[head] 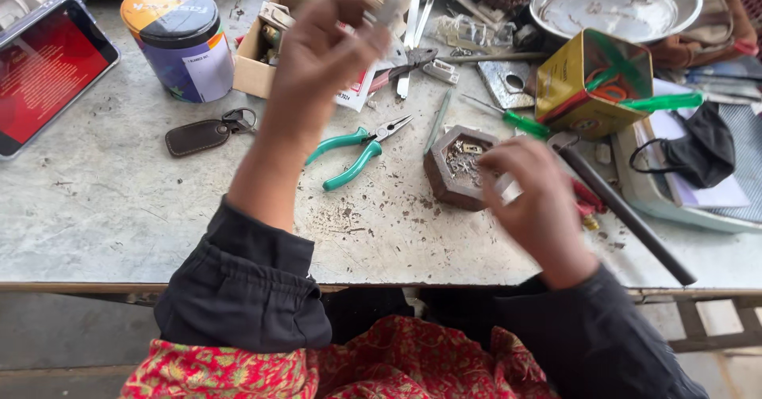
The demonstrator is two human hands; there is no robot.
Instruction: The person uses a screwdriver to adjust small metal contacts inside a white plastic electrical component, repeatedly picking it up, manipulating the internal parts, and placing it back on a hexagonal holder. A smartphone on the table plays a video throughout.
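My left hand (321,54) is raised above the table near a small cardboard box (252,66), fingers pinched on a small pale metal piece (386,10) that is blurred. My right hand (533,201) hovers beside a dark hexagonal wooden dish (444,183) holding several small metal bits; its fingers curl over the dish's right rim, and whether they pinch anything is unclear. Green-handled pliers (353,155) lie on the worn grey table (119,209) between my hands.
A round tin can (181,40) and a tablet (44,66) stand at the far left, with a brown leather key fob (200,136) nearby. A yellow tin box (591,82), steel plate (615,4), green screwdriver (520,120), black rod (627,215) and black face mask (698,149) crowd the right.
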